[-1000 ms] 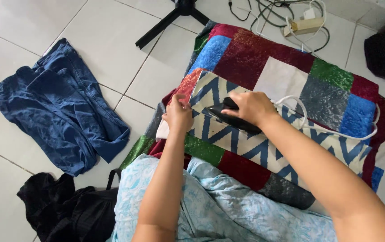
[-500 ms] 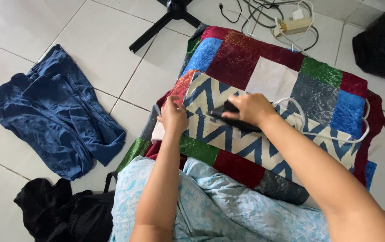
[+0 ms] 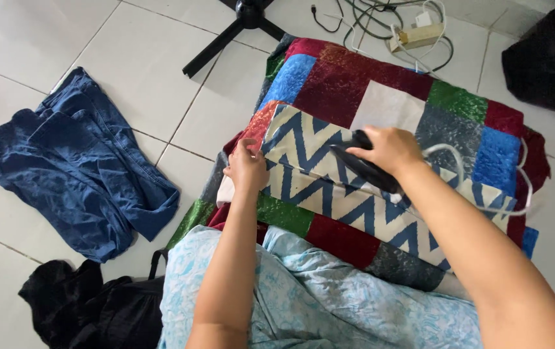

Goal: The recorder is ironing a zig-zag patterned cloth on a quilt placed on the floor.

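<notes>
**Ironing a zigzag cloth on the floor**

Right hand closed around black iron, pressed onto blue-and-cream zigzag cloth. Left hand pinches the cloth's left edge. Cloth lies on patchwork blanket. Blue garment lies left on tile floor; power strip beyond.

1 view only, from a camera on the person's head. It looks steeply down and forward over both forearms onto a tiled floor. It sits close: the arms fill the lower frame, and the lap is at the bottom edge. The quilt lies in the centre and right. Jeans lie left, and a power strip sits at the top edge.
</notes>
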